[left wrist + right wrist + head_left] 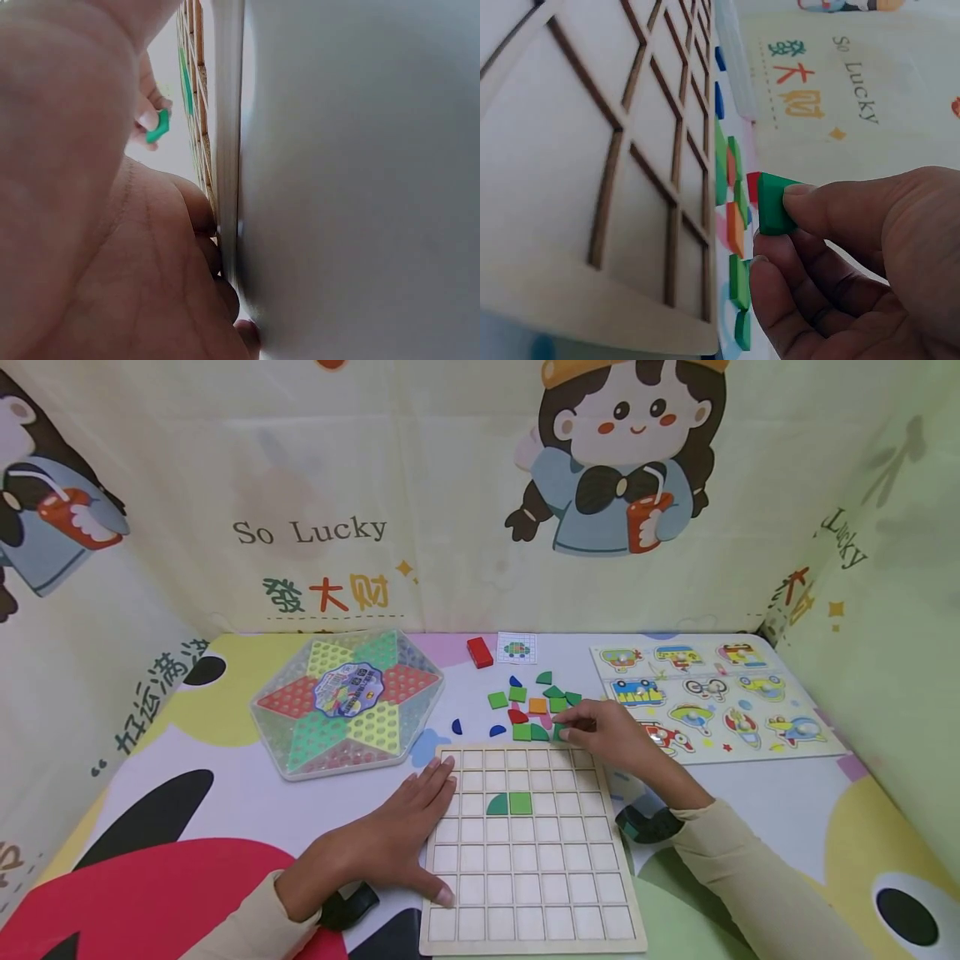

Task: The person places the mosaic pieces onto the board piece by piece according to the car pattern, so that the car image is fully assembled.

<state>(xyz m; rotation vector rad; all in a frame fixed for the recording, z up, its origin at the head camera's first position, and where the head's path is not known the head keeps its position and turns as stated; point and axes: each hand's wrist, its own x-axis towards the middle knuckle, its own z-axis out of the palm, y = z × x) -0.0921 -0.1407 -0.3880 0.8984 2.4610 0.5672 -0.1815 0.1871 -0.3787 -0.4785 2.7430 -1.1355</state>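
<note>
A wooden grid board (532,949) lies on the cloth before me. In its grid sit a dark green quarter-circle (498,806) and, right beside it, a light green square (520,803). My left hand (386,839) rests along the board's left edge, thumb spread from the fingers. Over the far right corner, my right hand (618,739) pinches a small dark green piece (775,204) between thumb and fingers; its full outline is partly covered. Loose pieces lie just past the board, among them an orange square (537,706), a red piece (517,716) and several green ones.
A hexagonal checkers-style board (300,739) lies back left. At the back right is a vehicle picture board (712,747). A red block (480,652) and a card with a green pattern picture (517,648) lie behind the loose pieces. Blue half-round pieces (497,731) lie near the far edge.
</note>
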